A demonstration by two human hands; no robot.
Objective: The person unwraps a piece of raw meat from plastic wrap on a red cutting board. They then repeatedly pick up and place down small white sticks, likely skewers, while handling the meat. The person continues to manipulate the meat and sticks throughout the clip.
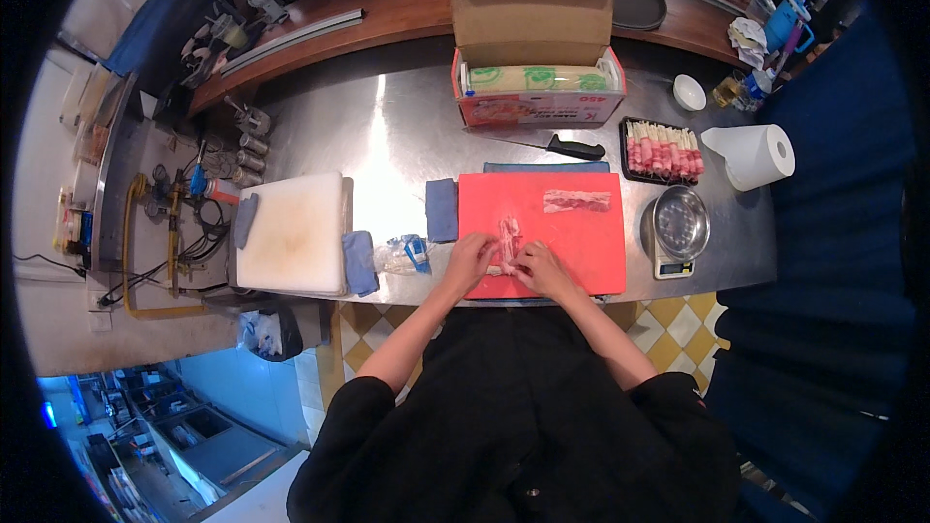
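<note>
Both my hands work at the near edge of a red cutting board (581, 242). A thin strip of bacon (510, 230) lies lengthwise there, with the end of a pale bundle (495, 270), perhaps enoki mushrooms, at its near end. My left hand (471, 262) pinches at the left of the strip, my right hand (540, 266) at its near right; the fingers partly hide the bundle. Another bacon slice (576, 200) lies flat at the board's far right. Bacon-wrapped rolls with pale stems (664, 150) fill a black tray (628, 169) beyond the board's right corner.
A black-handled knife (576, 147) lies beyond the board, before an open film-roll box (542, 108). To the right are a steel bowl (681, 223) on a scale (674, 269) and a paper roll (751, 157). Leftward: blue cloth (442, 210), plastic packet (399, 255), white board (291, 232).
</note>
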